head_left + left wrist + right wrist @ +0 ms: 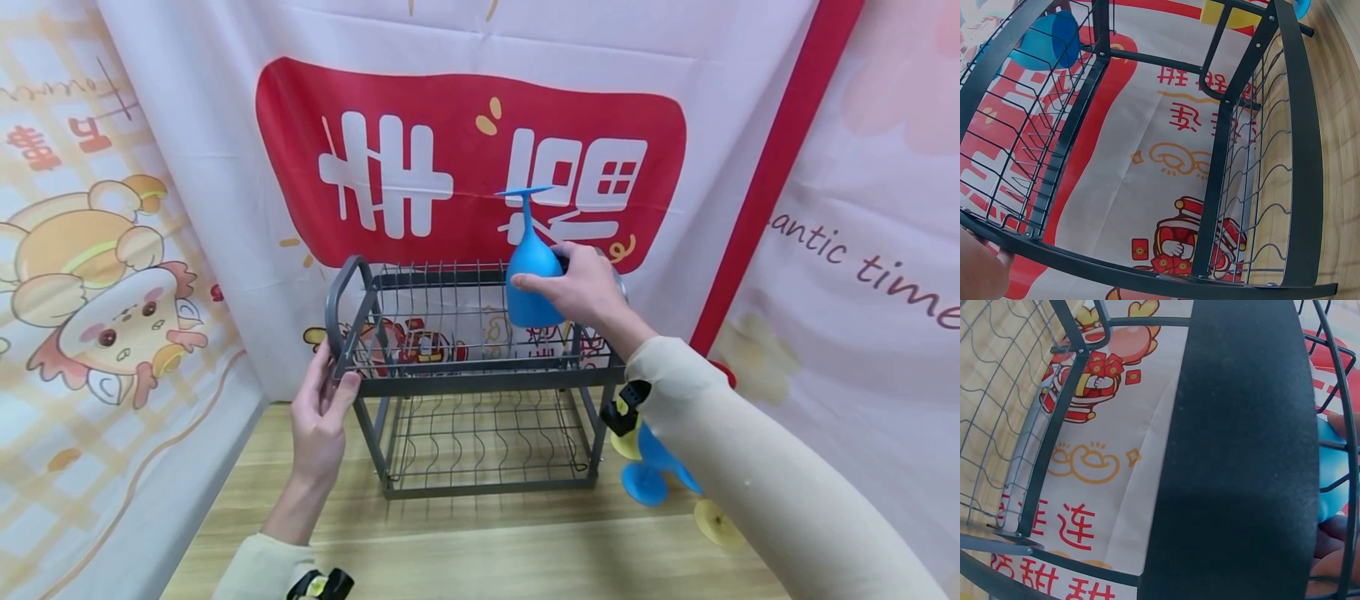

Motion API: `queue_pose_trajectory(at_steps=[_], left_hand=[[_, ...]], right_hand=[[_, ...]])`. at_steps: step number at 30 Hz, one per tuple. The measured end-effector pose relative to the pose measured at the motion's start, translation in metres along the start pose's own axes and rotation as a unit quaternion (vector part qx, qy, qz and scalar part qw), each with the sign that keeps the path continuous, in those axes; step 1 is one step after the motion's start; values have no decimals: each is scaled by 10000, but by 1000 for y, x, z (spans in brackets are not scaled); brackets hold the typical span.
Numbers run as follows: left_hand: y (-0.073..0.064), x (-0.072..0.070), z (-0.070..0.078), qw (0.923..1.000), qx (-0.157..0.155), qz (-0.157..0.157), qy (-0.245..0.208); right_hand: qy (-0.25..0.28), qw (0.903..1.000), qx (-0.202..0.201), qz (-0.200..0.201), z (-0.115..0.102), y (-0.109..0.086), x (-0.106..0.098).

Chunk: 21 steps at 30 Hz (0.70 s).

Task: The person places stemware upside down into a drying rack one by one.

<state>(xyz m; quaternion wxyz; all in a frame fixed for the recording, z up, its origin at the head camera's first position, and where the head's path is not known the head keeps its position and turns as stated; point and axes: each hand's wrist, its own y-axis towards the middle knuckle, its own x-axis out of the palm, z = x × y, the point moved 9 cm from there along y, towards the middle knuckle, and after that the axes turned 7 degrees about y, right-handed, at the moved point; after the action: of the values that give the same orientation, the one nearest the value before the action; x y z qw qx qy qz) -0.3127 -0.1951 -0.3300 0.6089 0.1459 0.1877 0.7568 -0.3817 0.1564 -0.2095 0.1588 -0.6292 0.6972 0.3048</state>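
Note:
In the head view my right hand (588, 287) grips a blue plastic wine glass (531, 258) by its bowl. The glass is upside down, foot upward, over the upper tier of a dark grey two-tier dish rack (480, 385). At the rack's upper left corner, my left hand (318, 425) holds the frame, thumb in front. Through the wires of the upper tier, the left wrist view shows the blue glass (1038, 44). A dark rack bar fills much of the right wrist view, partly hiding the glass (1333, 469) and my right hand (1335, 562).
Beside the rack's right end are several blue glasses (645, 483) and yellow ones with a round yellow foot (716, 521) showing, partly hidden by my right sleeve. The rack stands on a wooden tabletop (450, 550). Printed cloth (195, 83) hangs behind and at both sides.

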Motion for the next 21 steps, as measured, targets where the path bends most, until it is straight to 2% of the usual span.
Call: queue_pose_trajectory(at_steps=[6, 12, 21], left_hand=[[-1, -1, 0, 10000, -48, 21, 22], [-2, -2, 0, 10000, -45, 5, 18], [-1, 0, 0, 10000, -57, -42, -14]], right_hand=[[-106, 9999, 0, -135, 1, -1, 5], [-69, 9999, -98, -40, -3, -4, 3], [-202, 9998, 31, 28, -3, -10, -2]])
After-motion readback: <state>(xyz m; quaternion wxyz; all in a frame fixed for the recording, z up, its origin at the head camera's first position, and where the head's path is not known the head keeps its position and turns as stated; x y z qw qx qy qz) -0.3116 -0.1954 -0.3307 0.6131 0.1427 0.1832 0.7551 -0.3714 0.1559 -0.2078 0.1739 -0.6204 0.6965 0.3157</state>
